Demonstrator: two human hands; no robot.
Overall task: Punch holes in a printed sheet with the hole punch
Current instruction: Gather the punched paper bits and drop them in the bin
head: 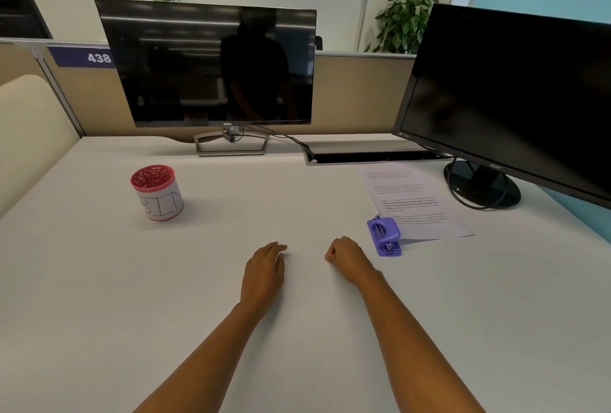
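Observation:
A printed sheet (416,201) with paragraphs of text lies flat on the white desk (231,330) at the right. A small purple hole punch (385,236) stands at the sheet's near left corner, touching or slightly overlapping its edge. My right hand (347,255) rests on the desk as a loose fist, just left of the punch and apart from it, holding nothing. My left hand (266,265) lies palm down on the desk in the middle, fingers loosely together, empty.
A red mesh cup (157,192) with a paper label reading "BIN" stands at the left. A Dell monitor (208,65) stands at the back centre, and a black monitor (515,105) with its round base and cables at the right. A cable tray slot (370,156) runs behind the sheet.

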